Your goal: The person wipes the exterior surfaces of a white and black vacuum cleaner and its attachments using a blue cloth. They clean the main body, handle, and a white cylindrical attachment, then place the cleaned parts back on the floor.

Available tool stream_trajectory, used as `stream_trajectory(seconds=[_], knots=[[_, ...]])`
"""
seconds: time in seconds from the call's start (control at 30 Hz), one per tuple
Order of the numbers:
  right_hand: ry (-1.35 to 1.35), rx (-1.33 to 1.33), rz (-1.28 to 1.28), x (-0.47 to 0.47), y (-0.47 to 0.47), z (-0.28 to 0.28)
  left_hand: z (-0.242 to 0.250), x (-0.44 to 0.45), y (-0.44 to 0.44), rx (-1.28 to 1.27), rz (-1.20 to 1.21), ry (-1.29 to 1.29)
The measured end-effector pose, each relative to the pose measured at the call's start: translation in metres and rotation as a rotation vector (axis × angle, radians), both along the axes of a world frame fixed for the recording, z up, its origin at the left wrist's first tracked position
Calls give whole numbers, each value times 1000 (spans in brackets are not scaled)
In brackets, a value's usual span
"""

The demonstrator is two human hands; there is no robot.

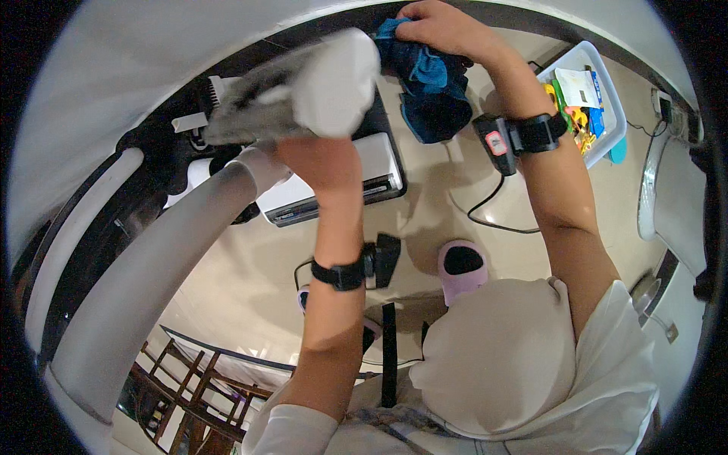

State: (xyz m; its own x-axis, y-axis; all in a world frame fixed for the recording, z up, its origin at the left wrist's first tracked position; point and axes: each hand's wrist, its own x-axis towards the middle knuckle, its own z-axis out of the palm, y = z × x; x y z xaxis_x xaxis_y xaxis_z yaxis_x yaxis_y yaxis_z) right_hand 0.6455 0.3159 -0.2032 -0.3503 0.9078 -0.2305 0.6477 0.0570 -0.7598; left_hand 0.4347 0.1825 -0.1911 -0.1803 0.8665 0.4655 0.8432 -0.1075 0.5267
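My left hand (pixel 321 168) is blurred by motion, its fingers mostly hidden. It appears closed around the lower part of a white and grey object (pixel 335 85), too smeared to name exactly. Close by its wrist is the end of a thick light-grey tube (pixel 165 256). At the top, my right hand (pixel 435 28) pinches the upper edge of a dark blue cloth item (pixel 435 108) with teal patches. The cloth hangs down in folds over the tiled floor. Each wrist wears a strapped black device.
A white box-shaped item (pixel 375 162) lies on a dark surface below the left hand. At right stands a plastic tub (pixel 611 108) holding colourful packets, near a black cable (pixel 483 205). Pink slippers (pixel 463 273) are on the floor; dark wooden furniture (pixel 199 387) is at lower left.
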Motion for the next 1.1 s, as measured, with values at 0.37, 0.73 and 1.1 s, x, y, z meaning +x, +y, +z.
stream_trajectory(seconds=[0.37,0.73,1.1], knots=[[84,-295,3,12,-28,16,-19,0,-152,-910,-367,-1095],[-131,772,579,-97,-55,-49,-5,-9,-146,-792,-419,-858],[25,594,213,-63,-36,5,-7,-16,-148,-745,-420,-908]])
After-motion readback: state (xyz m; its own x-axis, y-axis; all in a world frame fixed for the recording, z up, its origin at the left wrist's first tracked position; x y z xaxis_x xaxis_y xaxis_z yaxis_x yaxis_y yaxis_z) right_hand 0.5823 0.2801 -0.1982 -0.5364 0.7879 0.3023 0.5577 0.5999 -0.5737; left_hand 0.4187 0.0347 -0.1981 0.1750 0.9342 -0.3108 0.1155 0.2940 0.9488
